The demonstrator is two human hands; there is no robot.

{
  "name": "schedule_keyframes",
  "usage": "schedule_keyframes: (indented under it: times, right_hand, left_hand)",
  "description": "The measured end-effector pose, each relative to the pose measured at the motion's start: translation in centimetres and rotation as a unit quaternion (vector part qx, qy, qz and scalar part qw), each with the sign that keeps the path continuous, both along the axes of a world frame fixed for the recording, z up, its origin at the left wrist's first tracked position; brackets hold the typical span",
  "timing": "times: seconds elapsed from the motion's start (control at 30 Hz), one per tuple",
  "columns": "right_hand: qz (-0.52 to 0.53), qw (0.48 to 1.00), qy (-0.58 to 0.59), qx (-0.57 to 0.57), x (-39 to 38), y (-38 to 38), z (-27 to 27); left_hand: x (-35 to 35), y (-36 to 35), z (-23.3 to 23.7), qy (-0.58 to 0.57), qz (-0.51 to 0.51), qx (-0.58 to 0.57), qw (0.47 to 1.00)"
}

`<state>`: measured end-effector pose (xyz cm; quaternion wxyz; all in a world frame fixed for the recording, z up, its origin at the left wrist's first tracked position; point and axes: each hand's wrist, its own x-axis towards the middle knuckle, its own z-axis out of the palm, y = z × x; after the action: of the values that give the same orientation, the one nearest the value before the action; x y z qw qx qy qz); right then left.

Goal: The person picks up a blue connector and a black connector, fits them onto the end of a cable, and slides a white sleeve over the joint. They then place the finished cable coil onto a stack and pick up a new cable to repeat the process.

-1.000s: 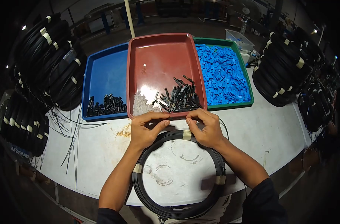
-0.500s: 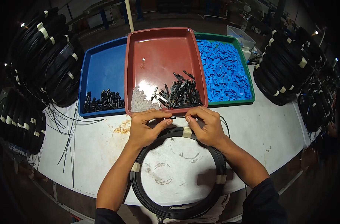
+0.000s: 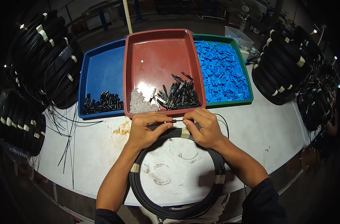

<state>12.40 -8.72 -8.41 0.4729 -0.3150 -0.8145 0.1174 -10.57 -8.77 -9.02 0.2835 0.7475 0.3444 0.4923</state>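
A coil of black cable [image 3: 177,207] bound with strips of tape lies on the white table [image 3: 267,130] in front of me. My left hand [image 3: 145,128] pinches a small black connector [image 3: 173,121] at its fingertips, just above the coil's far edge. My right hand [image 3: 201,125] pinches the cable end right beside that connector, the fingertips of both hands nearly touching. Both hands sit just in front of the red tray [image 3: 158,52].
The red tray holds black connectors [image 3: 179,95] and clear small parts [image 3: 140,105]. A blue tray [image 3: 102,71] on the left has black pieces; a green tray [image 3: 248,100] on the right is full of blue parts [image 3: 222,72]. Stacks of cable coils stand at left [image 3: 46,56] and right [image 3: 282,67].
The hands have stayed at the coil's far edge, fingertips drawing together on the connector and cable end. The view shifted slightly.
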Motion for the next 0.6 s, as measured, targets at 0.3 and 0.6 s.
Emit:
schedule_keyframes:
  times: [0.3,0.6]
  right_hand:
    - [0.027,0.999,-0.024,0.024,0.0,0.0,-0.25]
    - [0.015,0.998,-0.046,0.027,-0.15,-0.01,-0.18]
  left_hand:
    - [0.45,-0.07,0.51,0.045,-0.031,0.015,0.998]
    - [0.04,-0.09,0.1,0.032,0.009,0.047,0.998]
